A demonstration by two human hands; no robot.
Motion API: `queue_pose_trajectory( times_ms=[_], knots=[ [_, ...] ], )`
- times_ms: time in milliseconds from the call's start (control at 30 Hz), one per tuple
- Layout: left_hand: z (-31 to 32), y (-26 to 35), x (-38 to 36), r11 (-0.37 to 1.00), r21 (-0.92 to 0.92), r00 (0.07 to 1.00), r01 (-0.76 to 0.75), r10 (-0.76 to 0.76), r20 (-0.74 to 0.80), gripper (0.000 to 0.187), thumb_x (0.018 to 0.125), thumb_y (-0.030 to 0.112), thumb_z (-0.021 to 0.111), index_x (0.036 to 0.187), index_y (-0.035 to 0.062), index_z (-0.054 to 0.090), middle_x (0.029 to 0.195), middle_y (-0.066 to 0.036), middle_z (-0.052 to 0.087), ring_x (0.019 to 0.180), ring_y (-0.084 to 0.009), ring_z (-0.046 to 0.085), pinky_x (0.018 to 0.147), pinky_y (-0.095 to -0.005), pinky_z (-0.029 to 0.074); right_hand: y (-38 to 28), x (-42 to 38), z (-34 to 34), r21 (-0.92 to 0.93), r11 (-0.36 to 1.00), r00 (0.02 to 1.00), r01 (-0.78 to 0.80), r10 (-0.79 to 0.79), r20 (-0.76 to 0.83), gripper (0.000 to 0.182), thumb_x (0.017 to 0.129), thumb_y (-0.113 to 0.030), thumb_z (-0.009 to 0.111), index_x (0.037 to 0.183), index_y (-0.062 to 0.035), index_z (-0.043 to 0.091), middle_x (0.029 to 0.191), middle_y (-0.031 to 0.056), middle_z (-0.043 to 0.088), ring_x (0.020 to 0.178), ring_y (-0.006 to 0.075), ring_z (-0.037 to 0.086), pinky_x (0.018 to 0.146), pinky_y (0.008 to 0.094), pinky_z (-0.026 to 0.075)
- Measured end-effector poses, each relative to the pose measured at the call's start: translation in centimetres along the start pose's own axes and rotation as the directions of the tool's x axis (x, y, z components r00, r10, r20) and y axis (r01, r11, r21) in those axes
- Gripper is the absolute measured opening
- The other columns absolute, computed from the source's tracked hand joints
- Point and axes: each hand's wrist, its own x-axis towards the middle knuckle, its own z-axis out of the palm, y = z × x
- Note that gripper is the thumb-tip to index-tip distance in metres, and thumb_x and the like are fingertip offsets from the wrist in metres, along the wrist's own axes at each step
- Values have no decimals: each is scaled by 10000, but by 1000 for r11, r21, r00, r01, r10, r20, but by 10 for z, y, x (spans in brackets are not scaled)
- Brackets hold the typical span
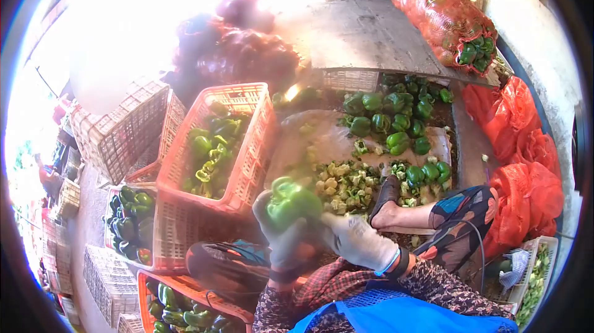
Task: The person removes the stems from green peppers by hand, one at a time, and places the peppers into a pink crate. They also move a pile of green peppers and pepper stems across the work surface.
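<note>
A large green bell pepper is held up in front of me, somewhat blurred. My left hand, in a pale glove, is closed around it from the left and below. My right hand, also gloved, comes from the right with its fingers curled at the pepper's lower right side. What those fingers hold, if anything, is hidden. Below and beyond the hands lies a heap of pale green pepper cores. Whole green peppers are piled farther back on the floor, with a few more near my foot.
A pink plastic crate with green peppers stands left. An orange crate of peppers sits at lower left. Red mesh sacks lie on a board at the back. Red netting and a white crate are at right.
</note>
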Motion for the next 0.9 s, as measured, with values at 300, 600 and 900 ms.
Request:
queue_pose_trajectory(
  times_ms=[300,600,900],
  knots=[
    [-22,5,16,976,-122,975,182,-164,147,907,670,64,722,1511,139,391,1393,-141,538,1271,-272,558,1021,-388,520,48,7,1,455,889,982,48,40,-183,429,970,-198,726,1332,2,614,1220,159,717,1132,211,680,957,340,530],
    [-7,-24,-25,898,175,829,404,-440,344,807,798,86,821,1501,71,425,1386,-74,568,1278,-157,544,1078,-337,457,59,6,-24,225,964,980,-143,107,167,777,734,-358,903,1331,-1,556,1168,174,687,1069,268,683,924,387,544],
    [-11,-31,-32,758,-60,661,650,-524,538,667,812,268,800,1379,31,540,1181,-4,643,1110,-107,585,978,-299,489,70,-13,-59,674,566,829,-474,30,558,703,866,-60,750,1497,-15,444,1124,24,670,1045,106,623,918,288,516]
  ],
)
